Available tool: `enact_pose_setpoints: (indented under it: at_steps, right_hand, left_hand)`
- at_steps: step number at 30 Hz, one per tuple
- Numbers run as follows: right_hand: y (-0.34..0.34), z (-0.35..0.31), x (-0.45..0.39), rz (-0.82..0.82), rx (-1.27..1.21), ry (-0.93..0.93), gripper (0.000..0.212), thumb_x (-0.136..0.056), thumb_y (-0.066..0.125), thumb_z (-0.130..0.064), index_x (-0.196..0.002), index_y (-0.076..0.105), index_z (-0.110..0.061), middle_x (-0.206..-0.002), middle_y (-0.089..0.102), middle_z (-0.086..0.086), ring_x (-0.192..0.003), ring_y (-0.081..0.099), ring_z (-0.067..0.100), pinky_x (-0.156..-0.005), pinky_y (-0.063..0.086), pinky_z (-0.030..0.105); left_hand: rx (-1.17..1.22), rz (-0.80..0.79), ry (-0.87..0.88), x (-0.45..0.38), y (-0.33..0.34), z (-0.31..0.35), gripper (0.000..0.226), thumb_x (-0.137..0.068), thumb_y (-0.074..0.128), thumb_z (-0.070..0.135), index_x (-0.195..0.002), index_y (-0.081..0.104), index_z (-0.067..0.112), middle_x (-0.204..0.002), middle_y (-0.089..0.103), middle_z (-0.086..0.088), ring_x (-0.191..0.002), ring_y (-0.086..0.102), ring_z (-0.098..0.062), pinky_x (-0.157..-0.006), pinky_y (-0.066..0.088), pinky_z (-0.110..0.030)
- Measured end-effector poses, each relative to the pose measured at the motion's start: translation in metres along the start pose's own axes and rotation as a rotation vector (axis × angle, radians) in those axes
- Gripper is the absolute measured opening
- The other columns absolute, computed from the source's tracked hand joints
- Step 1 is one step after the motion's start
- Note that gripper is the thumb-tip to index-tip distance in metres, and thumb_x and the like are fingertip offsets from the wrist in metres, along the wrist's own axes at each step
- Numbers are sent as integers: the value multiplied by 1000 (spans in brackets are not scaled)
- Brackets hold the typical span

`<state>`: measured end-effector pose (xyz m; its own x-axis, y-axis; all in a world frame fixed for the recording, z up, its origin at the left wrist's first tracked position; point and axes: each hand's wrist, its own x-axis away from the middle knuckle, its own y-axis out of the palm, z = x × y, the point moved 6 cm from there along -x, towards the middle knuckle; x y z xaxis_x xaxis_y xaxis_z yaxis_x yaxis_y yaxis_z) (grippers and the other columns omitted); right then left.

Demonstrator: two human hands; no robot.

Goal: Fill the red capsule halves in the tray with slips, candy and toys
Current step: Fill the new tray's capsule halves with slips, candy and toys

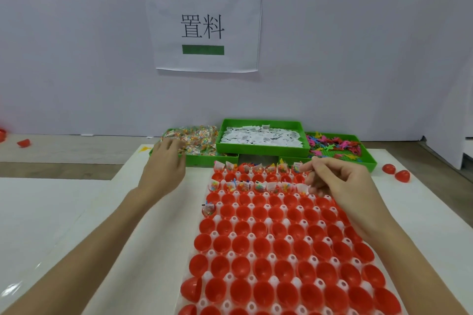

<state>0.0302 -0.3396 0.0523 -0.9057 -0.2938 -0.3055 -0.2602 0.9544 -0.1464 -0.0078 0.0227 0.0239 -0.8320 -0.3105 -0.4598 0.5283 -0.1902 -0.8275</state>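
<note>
Two loose red capsule halves (23, 143) lie near the desk's far left edge, well apart from everything else. The left hand (163, 166) reaches forward, forearm stretched diagonally from the near left corner, palm down, fingers spread and lightly curved onto the pile of wrapped candy (194, 139) in the left green bin (194, 160); whether it has pinched a piece I cannot tell. Just right of that, a second green bin (261, 149) stands raised on the other two and holds white paper slips (258, 138). The white tray (212, 234) runs from the bins toward the desk's near edge, packed with rows of red capsule halves (258, 245). The two farthest rows already carry slips, candy and small toys, one more filled half sits at the left end of the fourth row, and the remaining rows are bare red cups. The right hand (337, 181) hovers over the tray's far right corner, wrist raised, fingers curled, thumb and forefinger pinched together at the right end of the farthest row; what they pinch is too small to tell. The right green bin (368, 163) holds colourful plastic toys (332, 146). Two more stray halves (396, 172) rest near the desk's right edge.
</note>
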Motion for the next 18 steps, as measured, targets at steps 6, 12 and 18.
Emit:
enact_pose_setpoints:
  at_steps: [6,12,18]
  right_hand:
    - [-1,-2,1,4,-9,3,29,-102,57,-23,-86,81,-25,-73,73,7,-63,68,16,-57,54,20]
    - [-2,0,1,10,-21,18,29,-103,57,-22,-86,81,-20,-73,74,8,-62,69,17,-58,54,22]
    - [-2,0,2,7,-15,20,29,-103,56,-23,-87,80,-19,-73,74,7,-63,70,18,-59,55,24]
  left_hand:
    - [-78,-412,233,-31,24,2,41,-108,49,12,-148,55,16,-149,57,-3,-139,51,-26,-112,39,-35]
    - [8,-135,281,-39,8,12,14,-91,76,5,-100,81,13,-96,80,-1,-89,74,-22,-73,41,-8]
    - [8,23,300,-32,-11,26,9,-95,72,6,-100,79,6,-109,77,-9,-106,66,-34,-88,51,-43]
